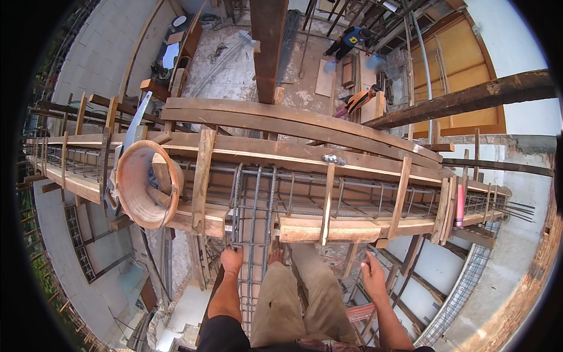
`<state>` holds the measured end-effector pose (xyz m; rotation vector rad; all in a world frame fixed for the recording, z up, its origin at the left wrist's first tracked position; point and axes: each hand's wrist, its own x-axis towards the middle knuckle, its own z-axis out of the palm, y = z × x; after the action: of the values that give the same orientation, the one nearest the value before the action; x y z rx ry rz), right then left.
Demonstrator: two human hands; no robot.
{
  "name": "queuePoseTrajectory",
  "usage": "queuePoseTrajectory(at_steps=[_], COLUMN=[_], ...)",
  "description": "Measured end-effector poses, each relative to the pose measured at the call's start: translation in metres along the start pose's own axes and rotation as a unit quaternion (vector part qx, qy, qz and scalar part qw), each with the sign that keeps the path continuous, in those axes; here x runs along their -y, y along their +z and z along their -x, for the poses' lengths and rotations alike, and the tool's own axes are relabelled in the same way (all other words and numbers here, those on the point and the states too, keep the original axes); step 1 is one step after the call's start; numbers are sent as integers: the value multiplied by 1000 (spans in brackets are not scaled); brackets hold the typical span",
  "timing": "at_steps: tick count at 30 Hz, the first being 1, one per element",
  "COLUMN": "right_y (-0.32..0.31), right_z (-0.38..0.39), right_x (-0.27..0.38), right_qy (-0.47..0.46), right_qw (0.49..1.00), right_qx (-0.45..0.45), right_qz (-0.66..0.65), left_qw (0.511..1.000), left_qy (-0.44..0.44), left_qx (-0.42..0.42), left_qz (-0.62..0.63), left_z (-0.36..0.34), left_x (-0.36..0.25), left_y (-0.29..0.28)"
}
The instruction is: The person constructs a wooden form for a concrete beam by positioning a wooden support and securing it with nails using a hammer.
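Observation:
My left hand [231, 259] is closed, low beside a rebar cage [253, 258] that runs toward me from the wooden beam formwork; what its fingers hold, if anything, is hidden. My right hand [373, 273] hangs right of my knees, fingers apart, with nothing visible in it. Across in front stretches the formwork [334, 230], a long plank trough with upright wooden cleats and steel bars inside. A round orange-brown bucket [143, 205] lies tipped on its left part, mouth toward me. Behind the bucket, a handsaw [136, 120] stands with its blade upward.
A pink cylinder [460, 205] stands at the formwork's right. On the far plank lies a small grey object [333, 159]. A thick timber post [268, 53] rises ahead, and a heavy beam [469, 104] slants at right. Two people [350, 41] are on the floor far below.

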<state>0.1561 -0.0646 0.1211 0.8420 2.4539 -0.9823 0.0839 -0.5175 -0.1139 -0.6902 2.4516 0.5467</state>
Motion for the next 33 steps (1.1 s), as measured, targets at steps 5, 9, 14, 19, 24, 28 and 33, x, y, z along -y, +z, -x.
queuePoseTrajectory(at_steps=[5, 9, 14, 19, 24, 28, 33], right_y=[-79, -144, -49, 83, 124, 125, 168], right_z=[-224, -394, -360, -221, -192, -189, -191], right_x=[190, 176, 208, 191, 171, 182, 147], right_qy=[48, 8, -93, -288, -328, -202, -159], right_qw=[993, 990, 954, 921, 876, 879, 963], right_qx=[102, 35, 193, 140, 169, 279, 187], right_qz=[21, 135, 208, 223, 310, 330, 110], left_qw=[1000, 999, 1000, 999, 999, 999, 999], left_qy=[-18, 37, 14, 22, 16, 17, 15], left_qx=[8, -3, 3, 4, 24, 22, 34], left_qz=[-17, 19, 6, -26, -24, -27, -11], left_z=[6, -2, -3, 5, 5, 9, 6], left_x=[8, -15, -3, 13, 5, -5, -2], left_y=[-15, 7, -3, 0, -2, -7, -7])
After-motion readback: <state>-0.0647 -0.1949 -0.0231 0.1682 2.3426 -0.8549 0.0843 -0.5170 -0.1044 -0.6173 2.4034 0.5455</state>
